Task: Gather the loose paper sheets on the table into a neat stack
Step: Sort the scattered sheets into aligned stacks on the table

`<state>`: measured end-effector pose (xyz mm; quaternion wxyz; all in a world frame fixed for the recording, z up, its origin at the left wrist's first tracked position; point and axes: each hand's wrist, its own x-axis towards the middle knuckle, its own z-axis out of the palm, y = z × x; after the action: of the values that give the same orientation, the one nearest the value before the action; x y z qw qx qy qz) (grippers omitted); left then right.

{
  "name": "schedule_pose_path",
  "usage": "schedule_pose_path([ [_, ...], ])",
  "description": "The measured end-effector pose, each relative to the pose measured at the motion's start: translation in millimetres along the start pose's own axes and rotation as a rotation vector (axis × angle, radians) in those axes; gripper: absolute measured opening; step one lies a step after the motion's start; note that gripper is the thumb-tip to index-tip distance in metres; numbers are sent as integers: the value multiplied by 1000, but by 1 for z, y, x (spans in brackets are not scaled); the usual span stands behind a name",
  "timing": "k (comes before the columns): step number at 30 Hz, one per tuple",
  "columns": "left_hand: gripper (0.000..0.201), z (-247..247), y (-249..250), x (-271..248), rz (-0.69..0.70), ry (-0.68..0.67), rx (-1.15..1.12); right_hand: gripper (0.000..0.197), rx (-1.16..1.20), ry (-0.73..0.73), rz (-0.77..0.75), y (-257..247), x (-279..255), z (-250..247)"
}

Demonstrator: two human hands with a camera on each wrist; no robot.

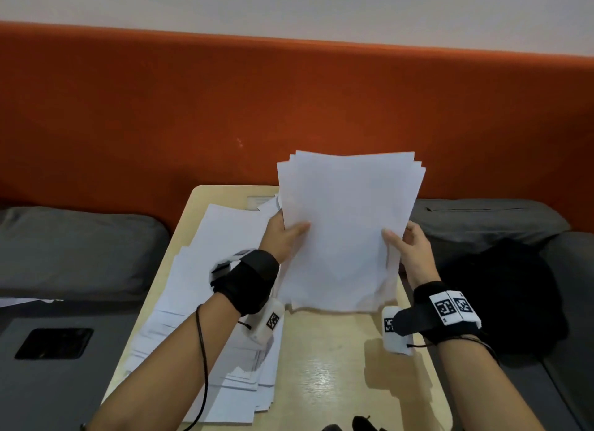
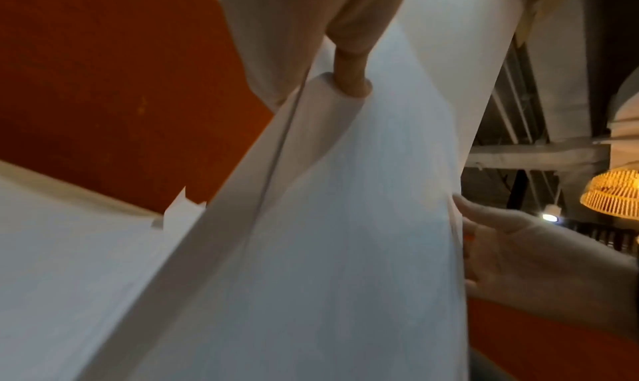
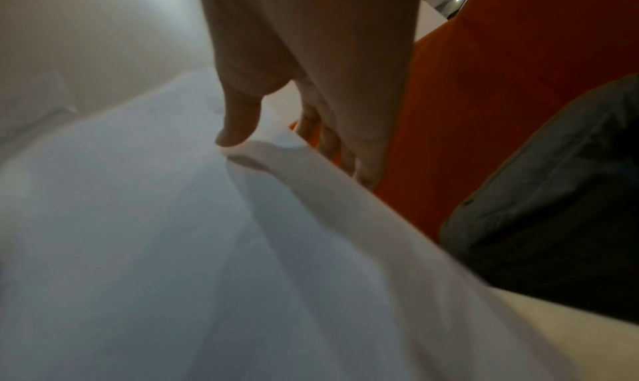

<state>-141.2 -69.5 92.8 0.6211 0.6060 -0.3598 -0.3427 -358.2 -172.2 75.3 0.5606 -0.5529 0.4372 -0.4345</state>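
Note:
A bundle of white paper sheets (image 1: 347, 224) stands upright on its lower edge on the light wooden table (image 1: 337, 376), its top corners fanned unevenly. My left hand (image 1: 286, 234) grips its left edge, thumb across the front. My right hand (image 1: 408, 247) grips the right edge the same way. In the left wrist view the bundle (image 2: 328, 223) fills the middle, with my thumb (image 2: 349, 69) on it. The right wrist view has my thumb (image 3: 238, 124) pressing the sheets (image 3: 173, 236). Several more loose sheets (image 1: 212, 302) lie spread over the table's left half.
An orange padded backrest (image 1: 193, 115) runs behind the table. Grey seat cushions (image 1: 74, 250) flank it. A black bag (image 1: 501, 295) lies on the right seat. A dark phone (image 1: 54, 343) rests on a grey surface at the left.

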Motion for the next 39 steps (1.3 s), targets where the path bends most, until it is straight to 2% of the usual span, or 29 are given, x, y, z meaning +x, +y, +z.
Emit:
schedule_pose_path([
  [2,28,-2,13,6,29,-2,-38,60,49,-62,-2,-12,2,0],
  [3,27,-3,19,8,42,-4,-54,62,55,-100,-13,-18,1,1],
  [6,22,-3,32,11,77,13,-125,37,50,-164,-72,-34,0,5],
  [8,17,-4,39,10,104,20,-160,28,50,-161,-115,-43,-1,8],
  [16,14,-4,28,0,131,38,-99,34,105,-148,-130,-45,-8,10],
  [20,11,-2,22,-2,134,91,-91,24,67,-143,-111,-41,-11,11],
  [23,10,1,31,-1,203,122,-120,18,90,-90,-150,-50,-10,13],
  [26,14,2,39,2,263,115,-141,16,105,-81,-187,-59,-8,12],
  [29,13,4,37,4,255,99,-126,14,86,-90,-193,-62,-9,14],
  [35,23,10,38,6,272,167,-108,11,88,-33,-219,-66,-11,17],
  [39,24,11,47,9,329,149,-130,18,64,-12,-225,-75,-10,16],
])
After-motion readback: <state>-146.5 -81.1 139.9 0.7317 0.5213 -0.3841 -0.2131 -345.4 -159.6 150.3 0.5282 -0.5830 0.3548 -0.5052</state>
